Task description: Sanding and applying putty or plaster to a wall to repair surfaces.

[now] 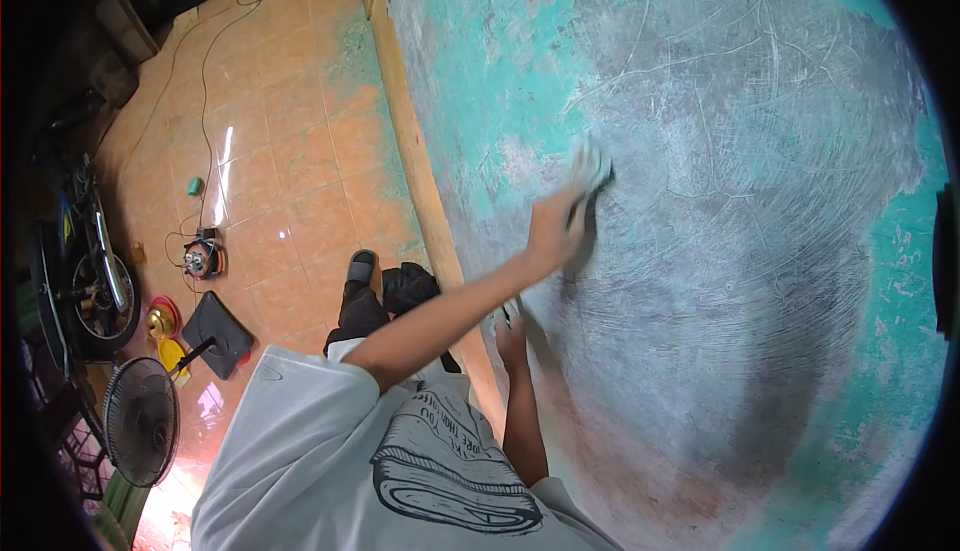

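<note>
My left hand reaches across to the wall, whose turquoise paint is broken by a large scratched grey area. Its fingers are closed around a pale, motion-blurred thing pressed on that surface, too smeared to name. Lower down, my right hand is at the wall near the wooden strip along its edge; its fingers are small and partly hidden, so I cannot tell what, if anything, they hold.
At left stand a motorbike and a black fan on a square base. A motor-like device with cords, a small green object, a gold round object and a yellow item lie on the orange tiled floor.
</note>
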Motion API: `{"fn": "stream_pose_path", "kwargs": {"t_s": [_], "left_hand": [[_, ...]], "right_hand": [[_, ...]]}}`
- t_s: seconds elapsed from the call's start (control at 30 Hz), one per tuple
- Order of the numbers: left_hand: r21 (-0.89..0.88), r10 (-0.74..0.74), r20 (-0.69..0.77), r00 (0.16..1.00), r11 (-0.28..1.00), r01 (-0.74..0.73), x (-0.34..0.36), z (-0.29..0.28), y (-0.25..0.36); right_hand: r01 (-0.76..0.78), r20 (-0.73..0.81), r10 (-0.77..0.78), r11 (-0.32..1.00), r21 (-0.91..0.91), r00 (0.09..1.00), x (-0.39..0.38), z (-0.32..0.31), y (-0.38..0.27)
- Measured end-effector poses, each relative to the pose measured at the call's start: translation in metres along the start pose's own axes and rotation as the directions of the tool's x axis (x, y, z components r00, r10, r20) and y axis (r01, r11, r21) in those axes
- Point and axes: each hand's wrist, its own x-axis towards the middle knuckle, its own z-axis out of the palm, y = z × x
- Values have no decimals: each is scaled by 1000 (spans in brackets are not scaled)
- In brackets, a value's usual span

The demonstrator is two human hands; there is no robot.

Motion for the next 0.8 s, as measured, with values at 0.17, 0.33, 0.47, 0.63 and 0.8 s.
{"fn": "stream_pose_path", "kwargs": {"t_s": [0.17, 0.33, 0.47, 0.63, 0.8], "left_hand": [[-11, 11, 6, 1000, 1000, -11, -17, 3, -9], [25, 20, -54, 998, 999, -19, 57, -8, 4], [-9, 47, -65, 997, 999, -48, -1, -4, -10], [-7, -12, -4, 1000, 1000, 12, 6, -9, -12], [68, -16, 17, 1000, 998, 14, 58, -20, -4]], "right_hand": [[333, -150, -343, 939, -86, 927, 2, 8, 14], [-18, -91, 23, 998, 55, 996, -5, 1, -4], [22, -96, -19, 999, 37, 995, -9, 11, -2], [80, -90, -84, 995, -52, 992, -6, 14, -11], [21, -78, -24, 999, -36, 997, -2, 11, 0]]}}
